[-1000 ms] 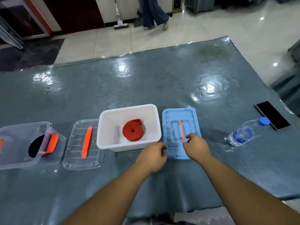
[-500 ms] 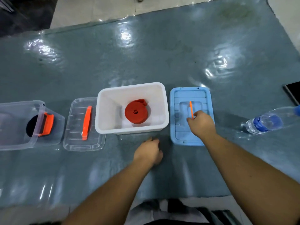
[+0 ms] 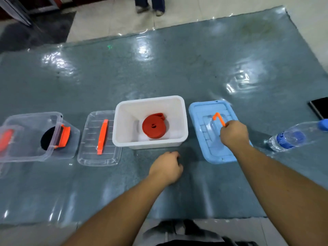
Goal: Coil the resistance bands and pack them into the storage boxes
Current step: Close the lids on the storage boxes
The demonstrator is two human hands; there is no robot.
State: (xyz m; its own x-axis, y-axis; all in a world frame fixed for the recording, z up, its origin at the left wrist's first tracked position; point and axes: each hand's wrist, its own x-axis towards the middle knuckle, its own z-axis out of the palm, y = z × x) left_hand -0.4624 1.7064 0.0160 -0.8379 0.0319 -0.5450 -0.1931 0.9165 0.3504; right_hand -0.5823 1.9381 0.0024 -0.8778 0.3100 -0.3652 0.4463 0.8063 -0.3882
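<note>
Nearest, the left hand rests on the counter, fingers loosely curled and holding nothing. Beyond it, the right hand pinches the blue lid's raised orange handle. Left of the lid, the white box holds a coiled red resistance band; the clear box farther left holds a black band.

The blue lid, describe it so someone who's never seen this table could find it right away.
On the grey-green plastic-covered table, find the white open box holding a red coiled band. Just to its right lies the flat light-blue plastic lid. Unlike the clear lid, it is opaque, and the right hand grips its orange handle.
</note>
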